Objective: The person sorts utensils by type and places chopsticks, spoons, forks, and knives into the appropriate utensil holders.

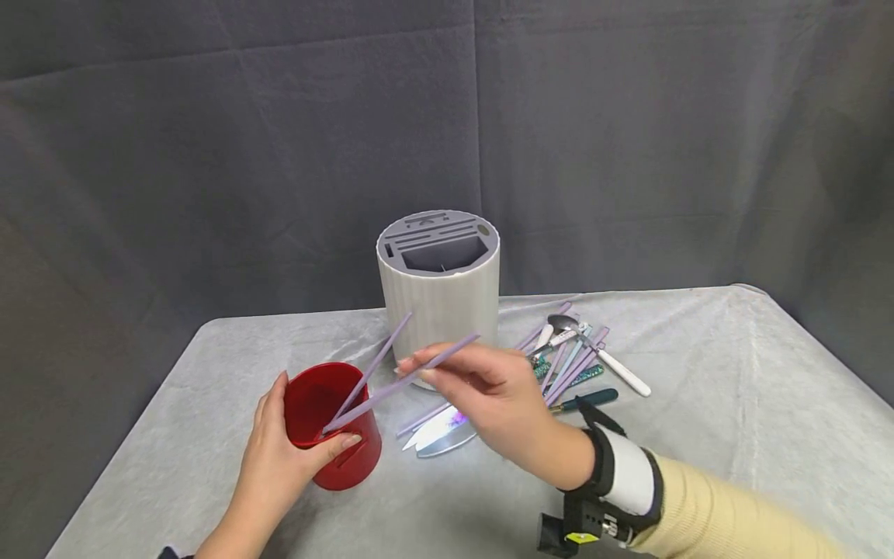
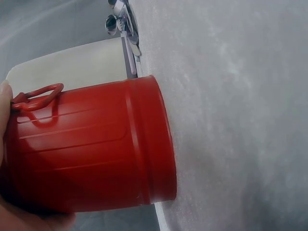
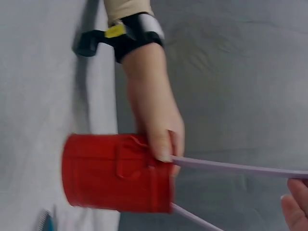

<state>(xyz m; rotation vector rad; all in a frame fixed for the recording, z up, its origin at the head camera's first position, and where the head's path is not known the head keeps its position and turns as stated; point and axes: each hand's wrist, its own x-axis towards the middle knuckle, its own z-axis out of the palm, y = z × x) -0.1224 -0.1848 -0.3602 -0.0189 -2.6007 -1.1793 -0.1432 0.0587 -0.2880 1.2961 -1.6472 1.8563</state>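
Between both hands (image 1: 282, 454) (image 1: 503, 400) slants a lilac stick (image 1: 391, 390); the right pinches it.

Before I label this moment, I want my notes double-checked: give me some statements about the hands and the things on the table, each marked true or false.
1. The left hand grips the red cup. True.
2. The right hand holds a knife. False: it pinches a purple stick.
3. A second purple stick leans in the cup. True.
4. The pale holder lies on its side. False: it stands upright.
5. A white-handled spoon lies to the right of the holder. True.
6. The knife blades lie to the left of the cup. False: they lie to its right.
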